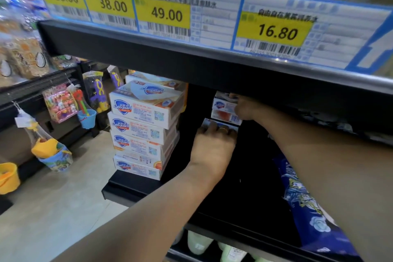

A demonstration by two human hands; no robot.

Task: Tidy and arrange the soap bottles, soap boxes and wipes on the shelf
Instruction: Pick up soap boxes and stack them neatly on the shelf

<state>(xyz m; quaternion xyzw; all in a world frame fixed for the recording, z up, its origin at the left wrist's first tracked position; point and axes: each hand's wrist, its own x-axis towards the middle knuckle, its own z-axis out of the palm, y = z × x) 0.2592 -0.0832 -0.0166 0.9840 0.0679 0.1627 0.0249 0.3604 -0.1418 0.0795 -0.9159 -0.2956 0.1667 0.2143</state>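
1. Under the black shelf edge with its yellow price tags (167,15), both hands reach into a dark shelf bay (244,176).
2. At the left end of that shelf stands a stack of soap boxes (144,125), white cardboard printed with a blue shield logo and orange patches; the boxes are flat and rectangular, piled several high, the top ones slightly askew.
3. Far back in the bay sits a smaller pile of soap boxes (223,110), the same white card, two levels showing.
4. The right hand (244,108) has its grip clamped on the right side of that smaller pile, fingers curled over the upper box.
5. The left hand (212,144) lies palm down on a single soap box (209,122) just below the pile; a ring shows on one finger, and the fingers curl over its far edge, so the grip is closed on it.
6. Near the right, a glossy blue packet (308,208) with pale printed figures leans on the shelf.
7. Below the shelf, pale green bottles (200,244) show their rounded tops.
8. Left, across the aisle, toy buckets (87,119) hang in clear bags.
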